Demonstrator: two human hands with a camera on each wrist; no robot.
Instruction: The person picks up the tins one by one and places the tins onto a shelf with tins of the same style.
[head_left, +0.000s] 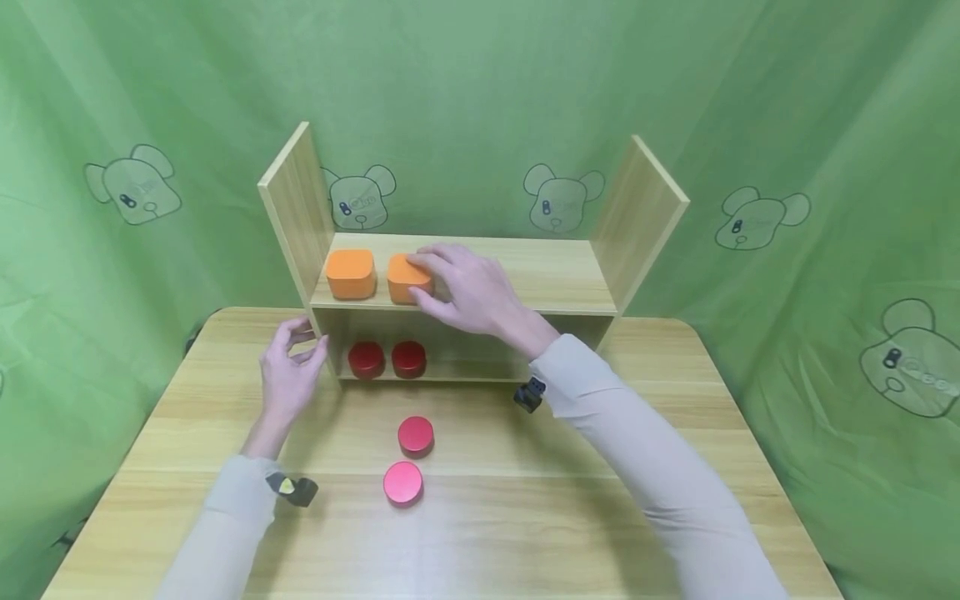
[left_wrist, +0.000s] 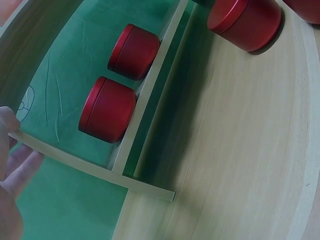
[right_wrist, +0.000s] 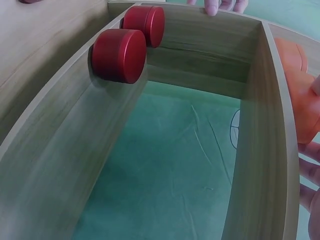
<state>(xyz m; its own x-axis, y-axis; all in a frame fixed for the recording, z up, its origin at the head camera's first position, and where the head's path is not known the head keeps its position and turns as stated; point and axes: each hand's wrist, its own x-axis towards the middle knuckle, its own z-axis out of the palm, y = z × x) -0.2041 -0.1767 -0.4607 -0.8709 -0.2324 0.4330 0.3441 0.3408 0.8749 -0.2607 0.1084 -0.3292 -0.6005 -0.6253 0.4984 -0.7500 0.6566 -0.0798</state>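
Pinching orange rounded-square tin (head_left: 401,282) w/ R grip (head_left: 467,290), pale two-tier wooden shelf (head_left: 555,275) w/ L grip (head_left: 291,371), could bump twin (head_left: 350,277) if slid L.

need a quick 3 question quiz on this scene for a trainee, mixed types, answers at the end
1. True or false: the left hand is at the left side panel of the pale two-tier wooden shelf.

2. Short answer: which thing is the right hand touching?

3. Multiple choice: how many round red metallic-looking tins stand on the pale wooden table in front of the shelf?
A) one
B) two
C) four

Key:
1. True.
2. The right-hand one of the two orange rounded-square boxes on the upper tier.
3. B; the other two visible tins stand on the lower tier.
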